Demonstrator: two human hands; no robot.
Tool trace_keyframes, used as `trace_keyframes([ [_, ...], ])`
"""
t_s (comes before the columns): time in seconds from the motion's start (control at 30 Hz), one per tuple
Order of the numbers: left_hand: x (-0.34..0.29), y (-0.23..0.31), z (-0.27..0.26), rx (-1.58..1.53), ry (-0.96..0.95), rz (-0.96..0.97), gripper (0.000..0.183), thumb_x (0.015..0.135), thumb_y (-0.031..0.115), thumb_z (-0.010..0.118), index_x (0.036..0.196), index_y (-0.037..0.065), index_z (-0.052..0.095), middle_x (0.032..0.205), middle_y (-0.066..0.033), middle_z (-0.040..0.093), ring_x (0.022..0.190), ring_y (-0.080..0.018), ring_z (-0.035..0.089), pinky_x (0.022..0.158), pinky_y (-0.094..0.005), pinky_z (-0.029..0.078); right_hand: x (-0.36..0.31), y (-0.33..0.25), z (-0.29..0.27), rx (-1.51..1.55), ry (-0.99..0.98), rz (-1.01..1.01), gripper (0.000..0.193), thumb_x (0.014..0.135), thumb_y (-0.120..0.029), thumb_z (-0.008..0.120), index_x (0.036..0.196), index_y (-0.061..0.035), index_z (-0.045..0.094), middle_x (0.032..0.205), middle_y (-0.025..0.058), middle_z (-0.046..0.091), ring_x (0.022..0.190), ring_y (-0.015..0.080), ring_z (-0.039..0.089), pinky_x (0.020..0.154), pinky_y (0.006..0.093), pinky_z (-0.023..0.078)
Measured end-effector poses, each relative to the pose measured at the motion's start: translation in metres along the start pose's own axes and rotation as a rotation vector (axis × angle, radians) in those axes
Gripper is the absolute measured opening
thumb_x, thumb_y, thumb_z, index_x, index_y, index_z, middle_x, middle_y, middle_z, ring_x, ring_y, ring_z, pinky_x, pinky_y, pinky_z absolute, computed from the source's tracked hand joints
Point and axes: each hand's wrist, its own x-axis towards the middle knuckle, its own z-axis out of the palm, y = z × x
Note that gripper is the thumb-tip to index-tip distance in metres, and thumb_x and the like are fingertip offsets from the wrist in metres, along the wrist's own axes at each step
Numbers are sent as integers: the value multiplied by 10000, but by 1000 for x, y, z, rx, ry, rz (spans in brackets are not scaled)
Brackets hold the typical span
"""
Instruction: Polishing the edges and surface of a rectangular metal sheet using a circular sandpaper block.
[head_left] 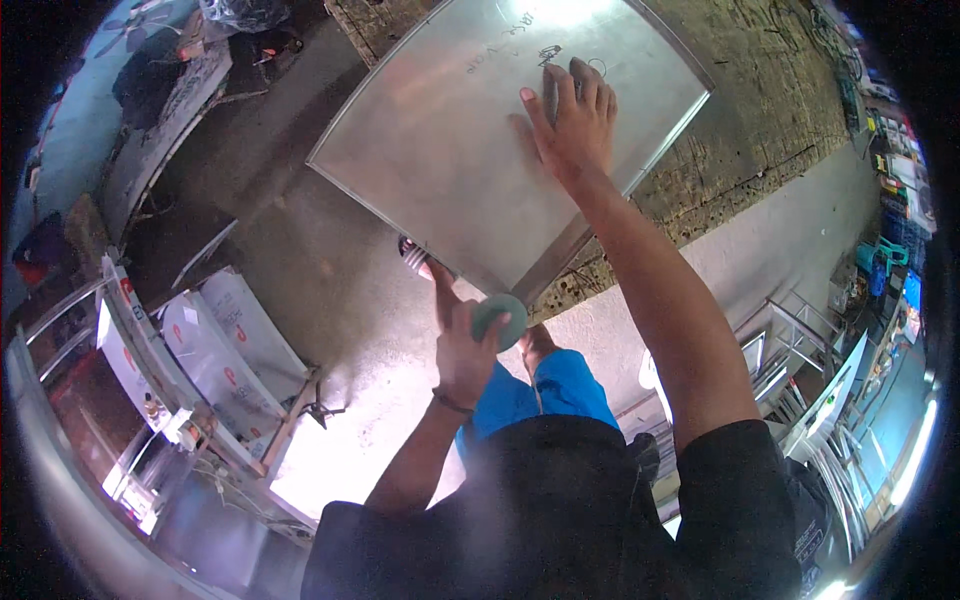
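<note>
A shallow metal panel (440, 130) with raised edges lies on the worktable, its grey face marked with handwriting and smudges. My right hand (580, 125) rests on that face, thumb spread to the left and fingers bent over a dark grey pad-like piece (551, 98). Whether this piece is cloth or abrasive pad I cannot tell. Beside the panel's near corner, my left hand (468, 350) grips a round green disc (499, 320), thumb across its face. The disc's far side and some left fingers are hidden.
The worn wooden worktable (740, 170) extends right of the panel. Film-wrapped white panels (225, 350) lean in a rack at lower left. Metal frames (800, 335) and stacked strips stand at right. My feet are on the concrete floor below the table edge.
</note>
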Motion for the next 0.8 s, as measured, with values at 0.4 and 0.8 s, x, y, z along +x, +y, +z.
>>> trace_keyframes([
  [0.4,32,0,-17,-265,272,-105,388,933,313,761,1210,94,596,942,-197,744,881,-384,758,725,-445,606,0,3,2,-19,-1,13,577,991,-553,567,1385,-134,520,1515,182,436,1451,362,352,1215,577,244],
  [0.8,7,4,-7,-66,-12,-40,371,943,277,753,1240,105,612,987,-165,762,900,-297,769,748,-409,611,-1,3,2,-2,8,25,571,987,-562,566,1353,-125,543,1494,181,461,1440,369,364,1222,559,234],
])
